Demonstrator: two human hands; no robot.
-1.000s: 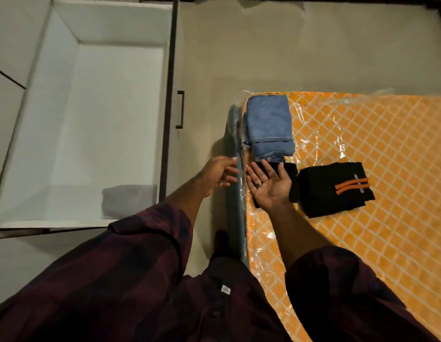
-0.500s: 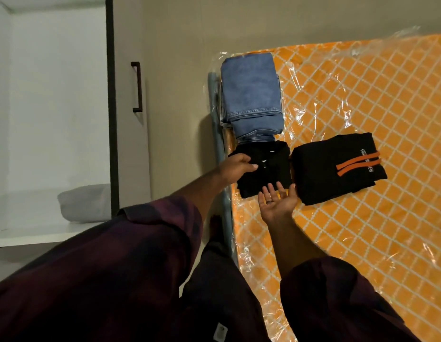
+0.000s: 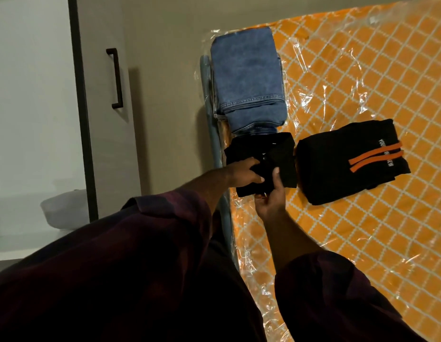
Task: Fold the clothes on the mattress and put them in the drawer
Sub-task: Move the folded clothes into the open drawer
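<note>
The fingers (image 3: pixel 276 175) of my right hand (image 3: pixel 271 196) are pinching the near edge of the small black garment (image 3: pixel 271 154), thumb on top and the rest hidden beneath. My left hand (image 3: pixel 244 172) is curling over its left edge. A moment ago both hands were only reaching, so I judge the pickup is beginning. The garment is still lying on the mattress (image 3: pixel 362 70), touching the folded jeans (image 3: pixel 249 80). The drawer (image 3: pixel 29 95) is running off the frame's left edge.
</note>
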